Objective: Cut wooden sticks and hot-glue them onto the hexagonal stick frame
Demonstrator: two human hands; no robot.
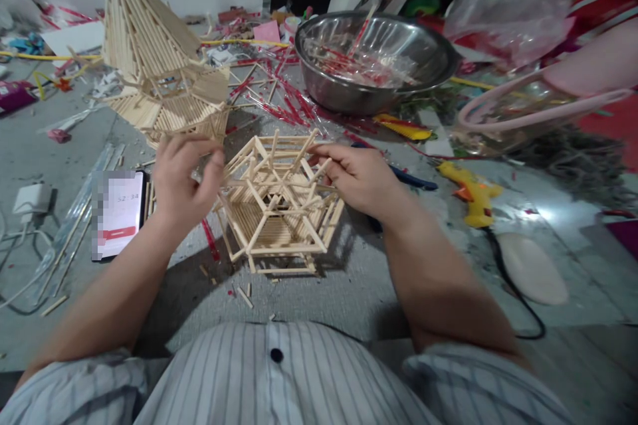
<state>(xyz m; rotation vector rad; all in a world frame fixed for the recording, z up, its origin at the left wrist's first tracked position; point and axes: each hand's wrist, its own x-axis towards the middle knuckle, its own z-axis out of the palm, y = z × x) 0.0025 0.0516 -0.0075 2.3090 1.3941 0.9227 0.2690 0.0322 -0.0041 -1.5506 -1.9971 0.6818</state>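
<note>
A hexagonal frame of thin wooden sticks (274, 212) stands on the grey floor in front of me. My left hand (184, 179) pinches the frame's left upper edge, fingers curled. On the right upper edge, my right hand (356, 176) grips a stick of the same frame between fingers and thumb. Behind them stands a taller stick model with a pointed roof (149, 53).
A phone (118, 212) lies left of the frame, with a white charger (30, 199) and cables further left. A steel bowl (373, 60) of red wrappers sits behind. A yellow glue gun (473, 196) lies to the right. Red wrappers and loose sticks litter the floor.
</note>
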